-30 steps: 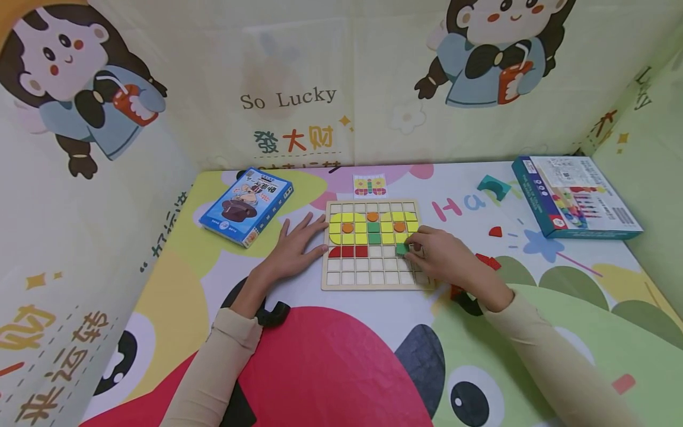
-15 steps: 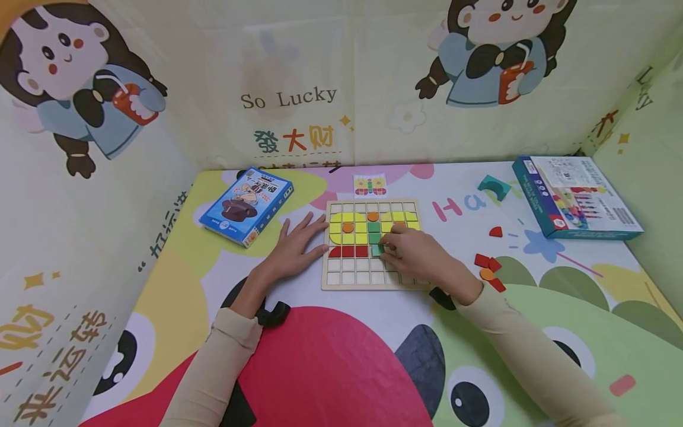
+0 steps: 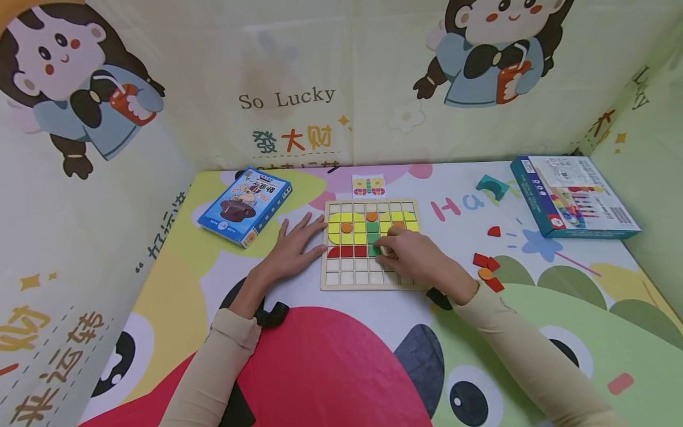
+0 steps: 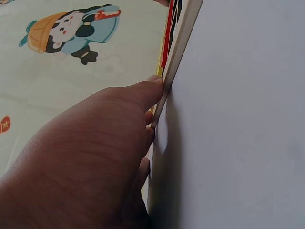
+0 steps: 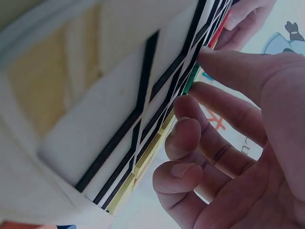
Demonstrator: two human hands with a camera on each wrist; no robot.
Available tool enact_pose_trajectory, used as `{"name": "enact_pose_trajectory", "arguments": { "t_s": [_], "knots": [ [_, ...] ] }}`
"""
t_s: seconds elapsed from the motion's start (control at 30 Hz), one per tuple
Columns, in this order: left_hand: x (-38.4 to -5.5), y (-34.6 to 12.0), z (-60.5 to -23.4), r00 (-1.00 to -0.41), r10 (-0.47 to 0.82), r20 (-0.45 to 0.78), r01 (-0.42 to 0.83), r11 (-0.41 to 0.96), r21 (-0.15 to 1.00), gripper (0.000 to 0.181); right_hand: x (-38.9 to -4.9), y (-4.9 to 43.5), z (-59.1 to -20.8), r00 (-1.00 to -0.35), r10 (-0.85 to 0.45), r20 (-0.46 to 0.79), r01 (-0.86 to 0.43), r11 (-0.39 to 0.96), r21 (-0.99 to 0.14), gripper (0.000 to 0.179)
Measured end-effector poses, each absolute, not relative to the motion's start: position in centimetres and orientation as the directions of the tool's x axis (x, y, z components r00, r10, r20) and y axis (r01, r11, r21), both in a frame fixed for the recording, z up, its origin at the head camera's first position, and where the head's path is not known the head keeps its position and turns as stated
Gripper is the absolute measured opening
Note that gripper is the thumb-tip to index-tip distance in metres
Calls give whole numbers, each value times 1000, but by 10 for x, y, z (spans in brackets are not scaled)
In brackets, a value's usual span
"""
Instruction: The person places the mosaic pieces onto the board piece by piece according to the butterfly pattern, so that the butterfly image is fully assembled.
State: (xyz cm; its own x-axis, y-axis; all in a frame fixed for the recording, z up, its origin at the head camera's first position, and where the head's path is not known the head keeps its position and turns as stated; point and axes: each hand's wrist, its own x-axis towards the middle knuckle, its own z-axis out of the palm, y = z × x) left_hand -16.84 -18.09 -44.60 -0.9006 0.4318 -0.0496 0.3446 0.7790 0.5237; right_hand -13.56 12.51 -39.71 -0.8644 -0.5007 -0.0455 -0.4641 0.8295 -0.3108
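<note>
A wooden grid board (image 3: 344,279) lies on the table, its upper rows partly filled with yellow tiles (image 3: 347,239), green tiles and orange discs. A row of red tiles (image 3: 347,252) sits at its left. My right hand (image 3: 416,255) holds a green square tile (image 3: 373,251) by thumb and index finger, at the cell below the green column and right of the red row. In the right wrist view the thumb and index finger meet at the green tile (image 5: 192,78); the other fingers curl loosely. My left hand (image 3: 294,252) has its fingers spread, touching the board's left edge.
A small butterfly pattern card (image 3: 368,185) lies behind the board. At the left is a blue box (image 3: 245,207); at the right, a larger teal-edged box (image 3: 578,198) and a teal arch piece (image 3: 492,187). Loose red tiles (image 3: 480,260) and an orange disc (image 3: 485,274) lie right of the board.
My right hand has moved left across the board, bringing the green tile to the cell under the green column. The left hand has stayed at the board's edge.
</note>
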Motion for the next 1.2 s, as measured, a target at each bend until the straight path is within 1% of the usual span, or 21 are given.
{"name": "enact_pose_trajectory", "arguments": {
  "t_s": [0.43,0.6,0.7,1.07,1.2],
  "knots": [
    [-166,-182,-446,-902,429,-47,342,779,525,66,-132,127,-396,-861,-506,-50,-467,826,-316,41],
    [-166,-182,-446,-905,423,-54,334,782,526,65,-133,138,-395,-869,-494,-20,-461,825,-328,34],
    [-166,-182,-446,-904,424,-50,337,781,525,65,-133,150,-395,-880,-474,-11,-445,833,-329,30],
    [-167,-181,-445,-904,425,-46,341,782,522,65,-120,217,-389,-925,-378,-29,-347,875,-337,34],
    [-167,-180,-446,-904,425,-42,343,782,521,65,-117,247,-385,-932,-358,-48,-322,882,-344,34]
  ]
}}
